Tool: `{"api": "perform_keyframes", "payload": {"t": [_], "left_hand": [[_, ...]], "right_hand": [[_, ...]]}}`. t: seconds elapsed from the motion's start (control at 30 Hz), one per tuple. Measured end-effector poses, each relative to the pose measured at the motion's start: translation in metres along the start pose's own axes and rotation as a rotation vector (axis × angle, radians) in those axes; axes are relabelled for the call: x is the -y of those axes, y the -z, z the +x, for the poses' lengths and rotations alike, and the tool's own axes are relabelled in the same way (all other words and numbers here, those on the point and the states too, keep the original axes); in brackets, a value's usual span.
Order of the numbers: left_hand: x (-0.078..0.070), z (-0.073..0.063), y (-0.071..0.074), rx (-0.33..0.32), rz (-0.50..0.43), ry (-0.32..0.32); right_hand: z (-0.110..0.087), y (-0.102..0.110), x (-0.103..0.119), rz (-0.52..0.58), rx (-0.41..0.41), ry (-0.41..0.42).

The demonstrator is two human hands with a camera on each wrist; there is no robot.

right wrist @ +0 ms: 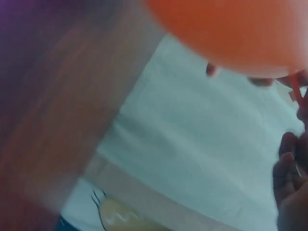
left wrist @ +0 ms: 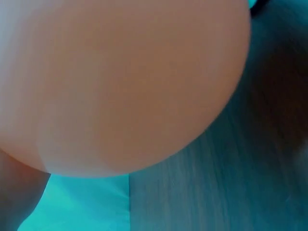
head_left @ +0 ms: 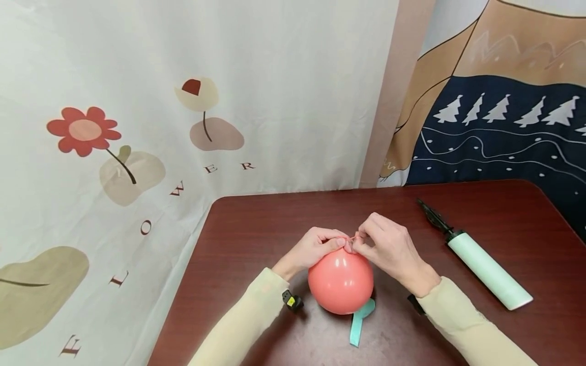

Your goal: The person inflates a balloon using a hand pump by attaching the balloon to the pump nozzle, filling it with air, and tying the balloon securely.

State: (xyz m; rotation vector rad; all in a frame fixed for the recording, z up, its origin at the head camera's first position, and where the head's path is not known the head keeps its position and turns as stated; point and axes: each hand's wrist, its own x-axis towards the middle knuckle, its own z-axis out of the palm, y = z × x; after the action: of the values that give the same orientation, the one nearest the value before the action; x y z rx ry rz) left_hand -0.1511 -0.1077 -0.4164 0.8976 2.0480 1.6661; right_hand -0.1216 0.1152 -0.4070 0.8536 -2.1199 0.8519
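Observation:
A round, inflated red balloon (head_left: 341, 282) is held up over the table, its neck at the top. My left hand (head_left: 316, 247) pinches the neck between thumb and fingers. On the other side, my right hand (head_left: 388, 247) pinches the stretched end of the neck and draws it to the right. The balloon (left wrist: 120, 86) fills most of the left wrist view. In the right wrist view, the neck hangs between the balloon (right wrist: 240, 33) and the fingers (right wrist: 288, 168) of my right hand at the edge.
Below the balloon lies a flat teal balloon (head_left: 356, 328) on the dark red-brown table (head_left: 256, 223). A hand pump (head_left: 487, 269) with a pale green barrel and black nozzle lies at the right. Printed curtains (head_left: 293, 101) hang behind the table.

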Motion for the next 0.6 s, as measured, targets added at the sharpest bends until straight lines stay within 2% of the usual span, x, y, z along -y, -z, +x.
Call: {"api": "perform_keyframes", "payload": {"t": [0.1,0.2,0.43,0.6], "left_hand": [[0.0007,-0.0002,-0.0017,-0.04,0.011,0.012],[0.0001,-0.0001,-0.0025,-0.086,0.004,0.02],[-0.0007,-0.0001,-0.0028,-0.122,-0.026,0.003],[-0.0007,0.0008,-0.003,-0.125,-0.028,-0.025]], "right_hand": [[0.0025,-0.0014,-0.0004,-0.097,-0.057,0.122],[0.0056,-0.003,0.0013,-0.13,-0.1,0.17],[0.006,-0.0048,0.0039,-0.149,-0.153,0.145],[0.0035,-0.0043,0.0033,-0.123,-0.131,0.091]]}}
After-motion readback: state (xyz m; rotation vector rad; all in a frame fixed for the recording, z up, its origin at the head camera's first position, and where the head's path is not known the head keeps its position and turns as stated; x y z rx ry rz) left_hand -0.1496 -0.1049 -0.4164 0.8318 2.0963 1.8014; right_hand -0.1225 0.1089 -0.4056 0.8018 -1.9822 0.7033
